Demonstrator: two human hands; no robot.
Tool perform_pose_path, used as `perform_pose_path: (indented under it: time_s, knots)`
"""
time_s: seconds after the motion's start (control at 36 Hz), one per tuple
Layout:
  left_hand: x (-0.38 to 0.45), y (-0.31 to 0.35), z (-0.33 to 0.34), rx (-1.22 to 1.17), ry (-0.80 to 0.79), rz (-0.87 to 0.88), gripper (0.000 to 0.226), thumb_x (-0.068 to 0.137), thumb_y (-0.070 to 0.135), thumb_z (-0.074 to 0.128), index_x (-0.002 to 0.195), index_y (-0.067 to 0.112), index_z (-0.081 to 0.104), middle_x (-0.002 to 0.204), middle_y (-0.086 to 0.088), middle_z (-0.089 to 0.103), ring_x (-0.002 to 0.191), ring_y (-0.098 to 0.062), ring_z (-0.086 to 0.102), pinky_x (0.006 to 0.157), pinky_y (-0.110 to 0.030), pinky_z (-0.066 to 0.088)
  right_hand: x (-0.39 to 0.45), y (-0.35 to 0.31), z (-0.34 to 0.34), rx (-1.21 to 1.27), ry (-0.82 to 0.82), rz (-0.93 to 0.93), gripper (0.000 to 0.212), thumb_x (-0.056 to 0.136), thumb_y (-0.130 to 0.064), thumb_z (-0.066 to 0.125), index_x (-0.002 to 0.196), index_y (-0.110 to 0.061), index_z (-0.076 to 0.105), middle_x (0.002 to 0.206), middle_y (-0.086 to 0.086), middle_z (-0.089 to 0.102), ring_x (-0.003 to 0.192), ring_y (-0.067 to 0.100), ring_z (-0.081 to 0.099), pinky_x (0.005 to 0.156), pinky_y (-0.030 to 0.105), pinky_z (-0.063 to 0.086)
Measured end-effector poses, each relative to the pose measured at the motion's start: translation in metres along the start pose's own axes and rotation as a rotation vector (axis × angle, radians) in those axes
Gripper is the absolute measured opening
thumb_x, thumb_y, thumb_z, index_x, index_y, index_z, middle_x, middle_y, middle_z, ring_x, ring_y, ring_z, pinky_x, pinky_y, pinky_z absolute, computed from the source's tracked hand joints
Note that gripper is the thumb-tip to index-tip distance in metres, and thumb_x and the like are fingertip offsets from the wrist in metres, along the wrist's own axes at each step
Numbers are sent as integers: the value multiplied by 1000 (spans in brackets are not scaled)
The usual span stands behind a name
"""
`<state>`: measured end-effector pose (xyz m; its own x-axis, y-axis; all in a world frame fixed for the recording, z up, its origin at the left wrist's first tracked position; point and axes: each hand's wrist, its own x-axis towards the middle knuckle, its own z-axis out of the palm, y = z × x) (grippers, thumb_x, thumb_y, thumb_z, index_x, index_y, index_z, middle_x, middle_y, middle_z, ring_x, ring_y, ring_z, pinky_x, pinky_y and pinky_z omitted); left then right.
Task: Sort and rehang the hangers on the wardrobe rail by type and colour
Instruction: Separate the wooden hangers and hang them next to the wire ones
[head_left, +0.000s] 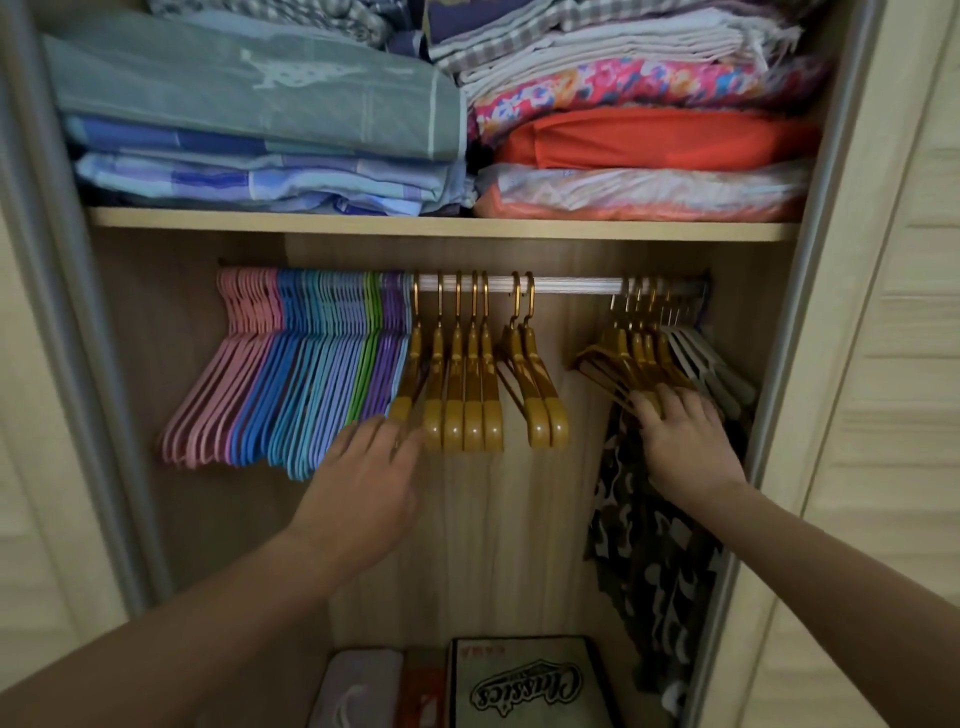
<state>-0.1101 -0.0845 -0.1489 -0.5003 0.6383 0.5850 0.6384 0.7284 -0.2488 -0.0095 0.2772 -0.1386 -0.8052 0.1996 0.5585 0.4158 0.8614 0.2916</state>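
Under the rail (571, 284), the left hand (363, 488) reaches, fingers loosely spread, touching the leftmost gold hangers (462, 395); the right hand (685, 441) presses flat fingers on the gold bunch (623, 358) near the rail's right end.

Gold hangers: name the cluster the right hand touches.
The far-right gold cluster, beside the grey hangers; the right hand rests its fingers on it.

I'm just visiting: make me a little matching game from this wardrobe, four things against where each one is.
1 pink hangers
2 grey hangers
3 orange folded cloth
4 left hand

a far right of the rail
b upper shelf, right stack
c far left of the rail
d below the purple and leftmost gold hangers

Pairs: 1-c, 2-a, 3-b, 4-d
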Motion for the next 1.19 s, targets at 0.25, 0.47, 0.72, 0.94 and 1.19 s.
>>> perform_pose_path:
  time_s: [0.25, 0.47, 0.72, 0.94, 1.19]
  knots:
    - [-4, 0, -6, -40, 37, -69, 46, 86, 24, 66, 131, 13, 61, 125, -8, 61, 118, -26, 57, 104, -44, 48, 23, -22, -38, 1504, 101, 713, 50, 105, -19, 49, 150, -33, 36, 128, -1, 59, 90, 14, 72, 87, 42, 61]
    - [-5, 2, -18, -70, 85, -67, 44, 91, 25, 63, 133, 16, 59, 132, -6, 57, 125, -23, 52, 106, -40, 46, 51, -24, -43, 1396, 158, 611, 42, 106, -26, 47, 147, -27, 42, 128, 2, 57, 98, 17, 68, 91, 39, 58]
    - [-18, 20, -27, -130, 140, -43, 38, 89, 19, 64, 127, 11, 64, 128, -9, 57, 116, -24, 55, 96, -39, 50, 67, -31, -37, 1351, 23, 634, 39, 104, -23, 49, 143, -26, 46, 122, 0, 58, 108, 18, 62, 95, 44, 56]
    - [-55, 47, 9, -243, 65, 55, 24, 89, 15, 64, 112, 11, 69, 127, -10, 58, 117, -24, 56, 100, -35, 49, -16, -38, -10, 1610, -248, 792, 18, 104, -19, 51, 121, -19, 56, 102, 10, 68, 90, 27, 73, 83, 41, 62]
    - [-137, 137, 72, -1003, -485, -656, 19, 102, 16, 58, 119, 22, 66, 123, 3, 65, 95, 1, 56, 73, 3, 34, -145, -62, 4, 1567, -432, 673, 14, 103, -20, 50, 101, -17, 64, 75, 15, 73, 56, 31, 69, 49, 33, 57]
